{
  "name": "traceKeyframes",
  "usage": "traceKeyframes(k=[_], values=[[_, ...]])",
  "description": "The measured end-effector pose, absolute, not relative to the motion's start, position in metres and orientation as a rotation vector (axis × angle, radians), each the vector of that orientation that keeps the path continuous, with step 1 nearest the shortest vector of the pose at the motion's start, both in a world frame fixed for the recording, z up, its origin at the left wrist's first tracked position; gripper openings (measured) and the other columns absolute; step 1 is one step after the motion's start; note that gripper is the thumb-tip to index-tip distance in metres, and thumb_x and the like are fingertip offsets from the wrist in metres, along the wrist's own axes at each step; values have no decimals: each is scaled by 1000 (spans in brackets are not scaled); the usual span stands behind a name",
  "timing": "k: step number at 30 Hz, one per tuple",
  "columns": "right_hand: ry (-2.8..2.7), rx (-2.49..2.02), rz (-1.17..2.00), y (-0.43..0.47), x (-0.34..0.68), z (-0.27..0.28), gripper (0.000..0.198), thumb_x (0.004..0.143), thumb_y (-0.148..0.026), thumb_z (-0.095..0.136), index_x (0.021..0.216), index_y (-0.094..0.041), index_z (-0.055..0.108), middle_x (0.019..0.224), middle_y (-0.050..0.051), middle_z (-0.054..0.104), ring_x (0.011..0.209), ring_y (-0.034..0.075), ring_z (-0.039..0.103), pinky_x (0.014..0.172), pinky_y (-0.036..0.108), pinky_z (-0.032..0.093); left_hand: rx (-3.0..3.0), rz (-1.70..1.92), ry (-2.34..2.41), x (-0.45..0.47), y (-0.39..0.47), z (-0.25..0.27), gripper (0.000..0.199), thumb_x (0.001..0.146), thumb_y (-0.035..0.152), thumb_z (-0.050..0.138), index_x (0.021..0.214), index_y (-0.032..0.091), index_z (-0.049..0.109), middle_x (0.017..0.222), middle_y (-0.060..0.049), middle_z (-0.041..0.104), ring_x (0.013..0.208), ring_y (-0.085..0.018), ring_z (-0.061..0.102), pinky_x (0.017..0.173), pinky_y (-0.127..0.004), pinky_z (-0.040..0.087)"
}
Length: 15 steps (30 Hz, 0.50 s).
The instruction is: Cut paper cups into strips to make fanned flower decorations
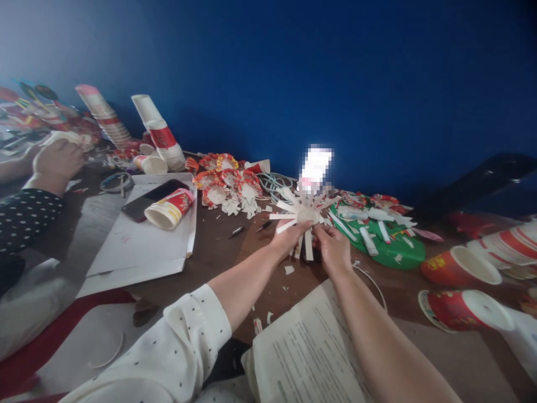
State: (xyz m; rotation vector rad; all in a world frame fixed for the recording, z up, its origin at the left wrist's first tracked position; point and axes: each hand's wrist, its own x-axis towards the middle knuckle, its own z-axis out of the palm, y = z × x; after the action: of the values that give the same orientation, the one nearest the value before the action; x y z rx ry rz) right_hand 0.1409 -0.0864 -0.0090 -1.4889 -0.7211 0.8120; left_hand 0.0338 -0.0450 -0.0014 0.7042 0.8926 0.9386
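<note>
- The single view is worn on the head, looking forward and down past the wearer's bare left hand point(289, 238) and bare right hand point(334, 246), both near mid-frame.
- It faces a plain dark-blue wall point(251, 67) across a brown tabletop point(216, 238).
- Close below, the wearer's white, black-dotted fabric sleeve point(191, 333) looms large.
- Its wide span reaches a co-worker's black, white-dotted sleeve point(31, 218) at left and a red-and-white striped paper-cup stack point(505, 246) at right.

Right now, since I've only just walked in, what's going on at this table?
A person's left hand holds a cut paper cup, its sides splayed into strips, while the right hand pinches at them. Red-and-white paper pieces are heaped beyond, to the left, and a green sheet lies to the right. At far left, another person's hand is by something white, too blurred to identify.
</note>
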Motion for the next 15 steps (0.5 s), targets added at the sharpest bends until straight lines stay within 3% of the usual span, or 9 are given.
traceKeyframes(k=[8, 15], values=[[-781, -1548, 796, -85, 141, -10, 23, 64, -42, 70, 67, -20, 67, 50, -3, 59, 48, 16, 56, 44, 25, 43, 826, 1015, 889, 35, -40, -13, 12, 72, 23, 76, 74, 15, 68, 66, -3, 68, 53, -14, 61, 54, -26, 50], [-801, -1444, 840, -82, 138, -15, 23, 67, -44, 68, 67, -21, 64, 55, -2, 60, 49, 15, 56, 47, 26, 47, 695, 946, 821, 31, -41, 1, 8, 78, 19, 71, 74, 14, 67, 64, -4, 68, 58, -14, 62, 68, -28, 54]])
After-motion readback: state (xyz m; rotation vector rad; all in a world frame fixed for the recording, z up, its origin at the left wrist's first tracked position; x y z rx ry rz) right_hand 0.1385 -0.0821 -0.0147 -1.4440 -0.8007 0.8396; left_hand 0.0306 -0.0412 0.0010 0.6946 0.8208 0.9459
